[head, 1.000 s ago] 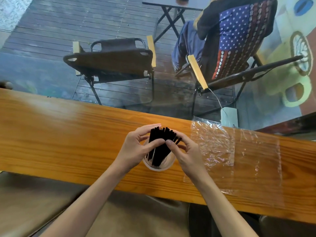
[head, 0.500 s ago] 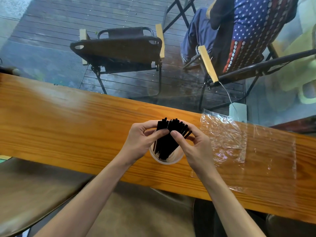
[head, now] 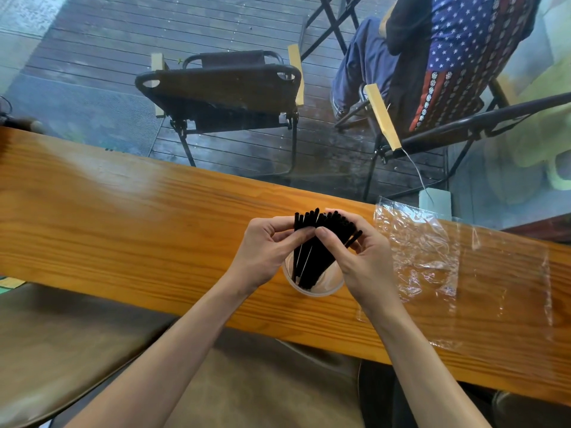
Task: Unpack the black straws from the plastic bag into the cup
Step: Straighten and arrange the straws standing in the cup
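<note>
A bundle of black straws [head: 315, 251] stands in a clear plastic cup [head: 312, 290] on the wooden counter [head: 123, 223]. My left hand [head: 265, 251] pinches the straws from the left near their tops. From the right, my right hand [head: 358, 257] grips the same bundle, thumb across the front. The straw tops fan out above my fingers. The clear plastic bag [head: 448, 267] lies flat and crinkled on the counter just right of my right hand; it looks empty.
Beyond the counter's far edge is a glass pane, with a dark folding chair [head: 222, 88] on decking outside and a seated person [head: 432, 57] in another chair at upper right. A brown seat [head: 61, 350] is below the counter's near edge.
Both hands stay on the straws in the cup and shift their fingers a little. The bundle has spread slightly wider at the top. The camera has tilted, moving the scene in the frame.
</note>
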